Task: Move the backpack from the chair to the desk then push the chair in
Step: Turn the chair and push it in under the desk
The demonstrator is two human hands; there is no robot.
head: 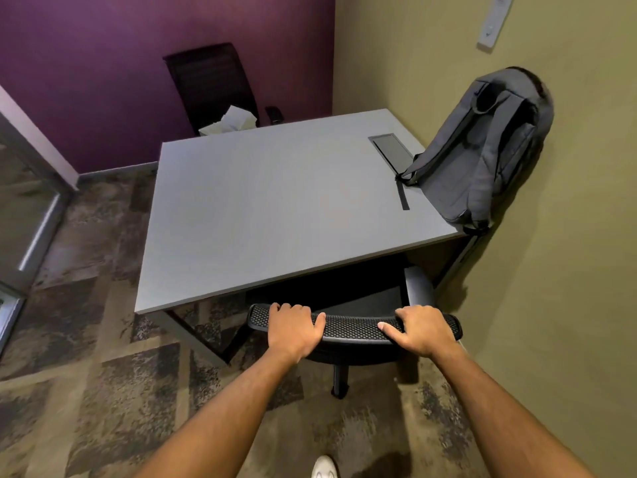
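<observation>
Gray desk point(275, 208) carries the backpack point(482, 157), propped against the wall so it stands. Left hand point(293, 331) and right hand point(422, 331) curl over the mesh chair back point(355, 327), set to push it under.

Both forearms are bare from the bottom edge of the view up to the wrists; no sleeve shows on either one. The left hand point(293, 328) and the right hand point(423, 328) are bare too: no gloves, rings, watch or wristband can be seen. The thumbnail of the right hand is short and pale. Fine hair shows along the forearms, and tendons and knuckles stand out on the backs of both hands. Below the left hand, at the bottom edge, the toe of a white shoe point(324, 468) shows, rounded, with a faint seam across its cap. The rest of the person is out of view.
</observation>
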